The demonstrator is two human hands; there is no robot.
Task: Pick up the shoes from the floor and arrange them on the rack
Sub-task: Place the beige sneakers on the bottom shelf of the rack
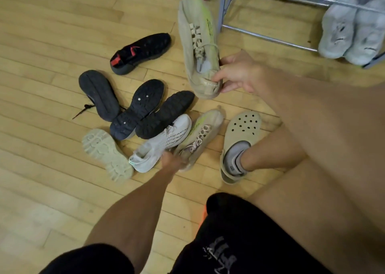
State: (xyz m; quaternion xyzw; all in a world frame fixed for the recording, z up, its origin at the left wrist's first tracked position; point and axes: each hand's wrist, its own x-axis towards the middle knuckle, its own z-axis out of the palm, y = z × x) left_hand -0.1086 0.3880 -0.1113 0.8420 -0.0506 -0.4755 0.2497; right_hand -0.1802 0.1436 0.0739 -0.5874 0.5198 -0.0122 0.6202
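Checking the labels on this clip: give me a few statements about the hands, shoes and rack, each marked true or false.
1. The right hand holds a beige sneaker by its heel. True.
2. The rack has no shoes on it. False: a grey pair sits on it.
3. The black-and-red sneaker lies sole up. False: its upper shows.
4. Three dark shoes lie sole up on the floor. True.
5. The left hand grips a black shoe. False: it is at the white sneaker and the second beige sneaker, and it is too blurred to tell whether it grips.
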